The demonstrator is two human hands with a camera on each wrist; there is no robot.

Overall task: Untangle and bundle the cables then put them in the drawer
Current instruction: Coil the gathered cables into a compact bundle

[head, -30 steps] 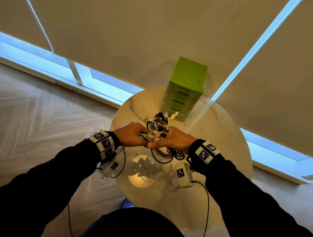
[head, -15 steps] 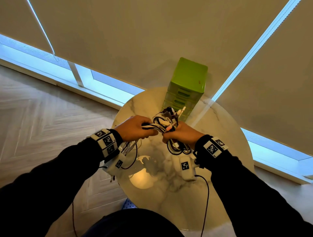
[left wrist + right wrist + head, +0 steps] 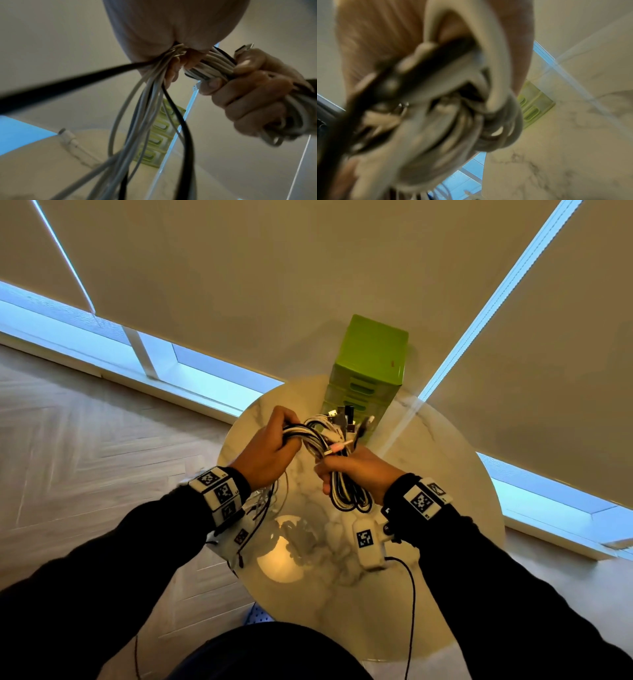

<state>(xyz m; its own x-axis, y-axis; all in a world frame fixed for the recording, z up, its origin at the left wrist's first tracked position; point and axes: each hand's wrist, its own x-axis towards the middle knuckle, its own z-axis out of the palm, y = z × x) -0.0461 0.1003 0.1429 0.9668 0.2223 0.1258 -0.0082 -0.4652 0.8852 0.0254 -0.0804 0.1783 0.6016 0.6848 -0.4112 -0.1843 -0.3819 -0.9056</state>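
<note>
Overhead, both hands were raised above the round marble table, each closed around part of one mixed lot of black and white cables. The left hand gripped a run of strands in its fist, fingers curled over the top; loose lengths hung from below that fist toward the table, as the left wrist view confirmed. The right hand held a coiled section, with loops hanging out beneath the palm. In the left wrist view its fingers were wrapped fully round the coil. Several plug ends stood up between the two hands, one of them pink-tipped. The right wrist view was heavily blurred and showed only coiled cable close to the lens.

A green drawer unit stood at the far edge of the table, beyond the hands and apart from them. Its drawer fronts appeared closed. Pale roller blinds hung behind it.
</note>
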